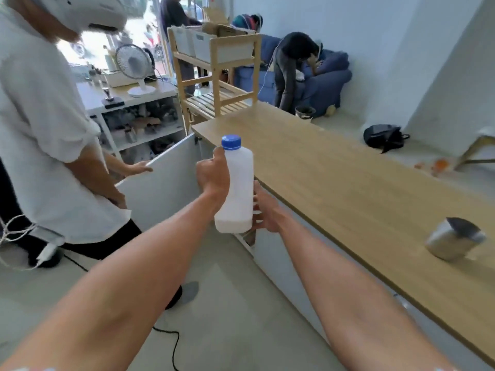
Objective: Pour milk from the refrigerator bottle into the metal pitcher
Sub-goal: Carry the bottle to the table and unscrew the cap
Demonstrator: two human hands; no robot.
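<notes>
Two bare forearms reach forward from the bottom edge. The left hand [213, 178] wraps the upper body of a translucent white plastic milk bottle [237, 188] with a blue screw cap [231, 142], thumb up near the neck, fingers curled tight round its far side and hidden there. The bottle stands upright in the air, in front of the counter's edge. The right hand [265, 210] is at the bottle's lower right corner; its fingertips are behind the bottle, so whether they press it or only brush it cannot be told. To the right, well apart, a shiny metal pitcher [454, 242] sits on the long light wooden counter [348, 178], blurred. Beyond the hands, an open white cabinet door [160, 183] is held at its top edge by a person in a white shirt [40, 124].
</notes>
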